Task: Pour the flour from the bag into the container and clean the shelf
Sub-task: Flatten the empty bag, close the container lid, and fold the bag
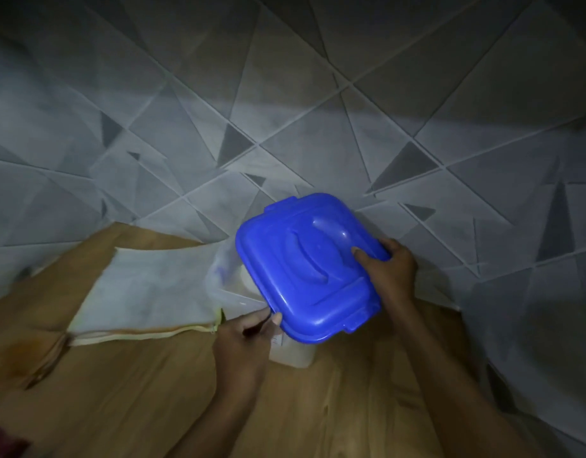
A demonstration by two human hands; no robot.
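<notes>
A square blue lid [310, 267] sits tilted over a clear plastic container [293, 353] on the wooden shelf [136, 391]. My right hand [389, 269] grips the lid's right edge, thumb on top. At the lid's near left corner my left hand [247, 338] pinches the rim. The lid hides most of the container; a bit of pale flour and clear wall [238, 285] shows at its left. A white cloth [149, 292] with a yellowish hem lies flat to the left of the container. No flour bag can be made out.
A grey tiled wall [285, 110] with triangular patterns closes the shelf behind and to the right. The scene is dim. The shelf's left part carries an orange-brown stain [24, 355]. Something dark red [4, 441] shows at the bottom left corner.
</notes>
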